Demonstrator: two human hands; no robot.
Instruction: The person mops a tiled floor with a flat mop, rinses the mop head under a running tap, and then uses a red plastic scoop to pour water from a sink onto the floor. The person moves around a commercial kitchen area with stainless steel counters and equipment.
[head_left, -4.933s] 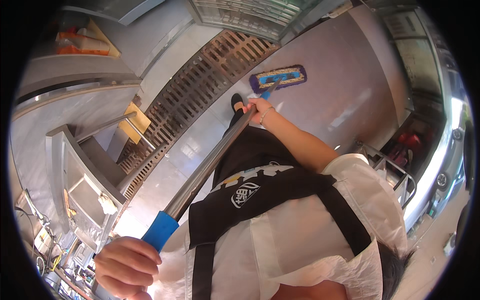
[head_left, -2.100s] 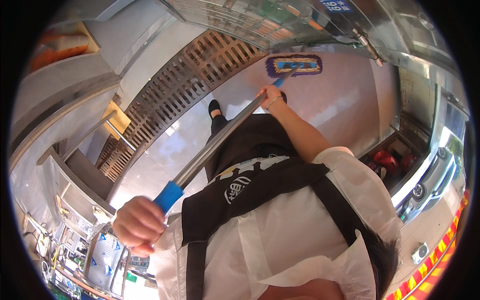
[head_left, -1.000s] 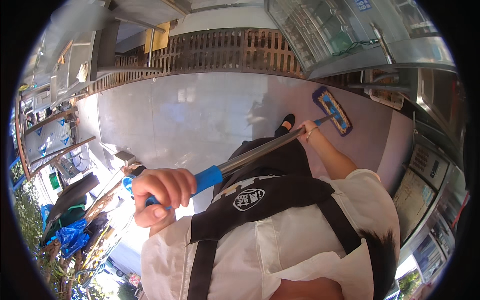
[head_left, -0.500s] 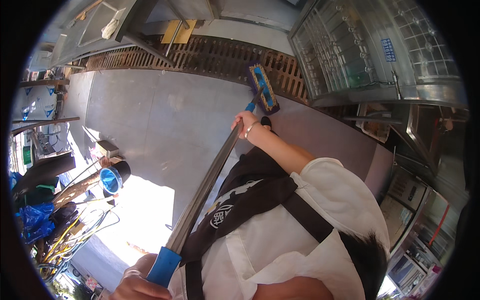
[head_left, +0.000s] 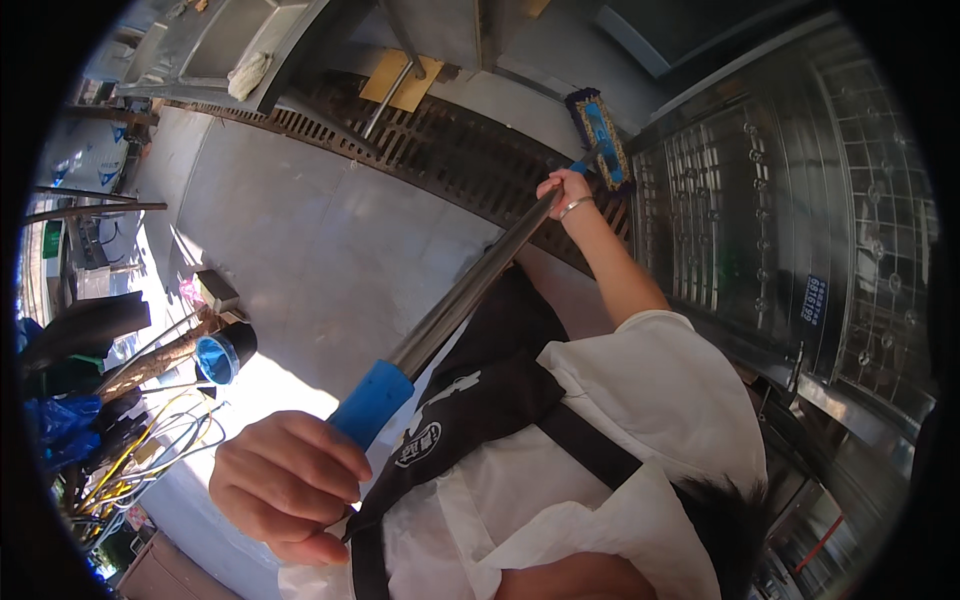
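A flat mop with a steel pole [head_left: 462, 290] slants from the lower left to the upper right, across my dark apron [head_left: 500, 345]. My left hand [head_left: 290, 485] is closed round the blue grip [head_left: 372, 400] at the near end. Farther along, my right hand [head_left: 565, 190], with a bracelet at the wrist, is wrapped round the pole just below the blue joint. The mop head [head_left: 602, 140], a blue plate with tan and purple fringe, is beyond the slotted drain grating, beside the steel panel. Whether it touches the floor, I cannot tell.
A rusty drain grating [head_left: 460, 150] crosses the grey floor [head_left: 300, 230]. Steel equipment with wire grids [head_left: 700, 220] stands at the right, a steel sink unit [head_left: 225, 50] at far left. On the left lie a dark bucket with blue inside [head_left: 217, 358], tangled cables [head_left: 150, 450] and blue bags [head_left: 65, 430].
The mop head has moved farther away and to the right, across the grating. Both hands moved with the pole, the right one outward, the left one up. My view has turned slightly.
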